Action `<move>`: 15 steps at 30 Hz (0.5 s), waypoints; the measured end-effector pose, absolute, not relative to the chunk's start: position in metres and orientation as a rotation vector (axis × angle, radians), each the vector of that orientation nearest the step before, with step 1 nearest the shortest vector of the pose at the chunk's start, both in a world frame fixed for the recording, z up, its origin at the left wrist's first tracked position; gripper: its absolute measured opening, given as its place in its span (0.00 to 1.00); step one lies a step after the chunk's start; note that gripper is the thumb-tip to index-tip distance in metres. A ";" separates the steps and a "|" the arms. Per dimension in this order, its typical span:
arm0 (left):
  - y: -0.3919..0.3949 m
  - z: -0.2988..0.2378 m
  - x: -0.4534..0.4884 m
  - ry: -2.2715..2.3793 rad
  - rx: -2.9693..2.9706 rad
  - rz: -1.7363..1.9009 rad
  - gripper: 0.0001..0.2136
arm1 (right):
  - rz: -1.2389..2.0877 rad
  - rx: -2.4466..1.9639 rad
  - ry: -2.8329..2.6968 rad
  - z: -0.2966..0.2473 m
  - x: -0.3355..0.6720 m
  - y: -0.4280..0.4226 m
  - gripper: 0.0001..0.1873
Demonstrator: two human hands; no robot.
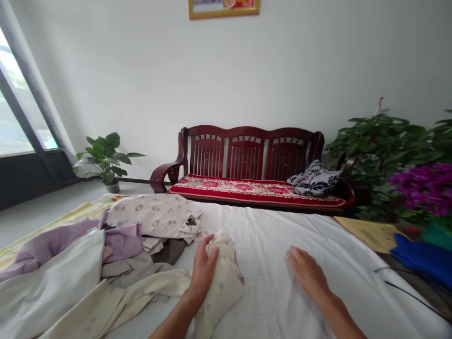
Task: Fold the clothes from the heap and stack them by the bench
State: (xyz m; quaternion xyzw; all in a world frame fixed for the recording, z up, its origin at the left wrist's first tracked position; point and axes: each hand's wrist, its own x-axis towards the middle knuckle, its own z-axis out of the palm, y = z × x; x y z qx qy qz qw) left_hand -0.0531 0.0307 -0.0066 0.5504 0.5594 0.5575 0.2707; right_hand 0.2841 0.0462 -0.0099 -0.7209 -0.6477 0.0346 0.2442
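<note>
My left hand grips a cream printed garment at the edge of a pile of clothes, thumb up and fingers curled into the cloth. My right hand lies flat, fingers stretched out, on the white sheet that covers the surface in front of me. It holds nothing. The pile to the left has a floral cream piece, a lilac piece and pale beige pieces heaped together.
A dark red wooden bench with a red cushion and a patterned pillow stands behind. Potted plants sit at left and right. A yellow sheet, blue cloth and a black cable lie at right.
</note>
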 end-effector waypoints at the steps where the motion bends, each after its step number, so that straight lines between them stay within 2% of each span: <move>1: 0.024 -0.005 -0.046 1.473 1.393 1.541 0.19 | 0.281 -1.838 -1.693 -0.005 0.269 0.038 0.25; 5: 0.003 0.006 -0.019 1.291 1.097 1.648 0.23 | 1.053 -1.436 -1.343 0.006 0.198 -0.006 0.32; 7: -0.003 0.014 -0.006 1.215 0.964 1.683 0.25 | 1.254 -1.276 -1.293 0.008 0.171 -0.021 0.32; 11: -0.005 0.026 0.016 1.076 0.811 1.691 0.27 | 1.366 -1.095 -1.254 0.012 0.149 -0.027 0.32; 15: 0.008 0.017 0.013 0.919 1.001 1.475 0.25 | 1.262 -1.120 -1.127 0.007 0.159 -0.018 0.24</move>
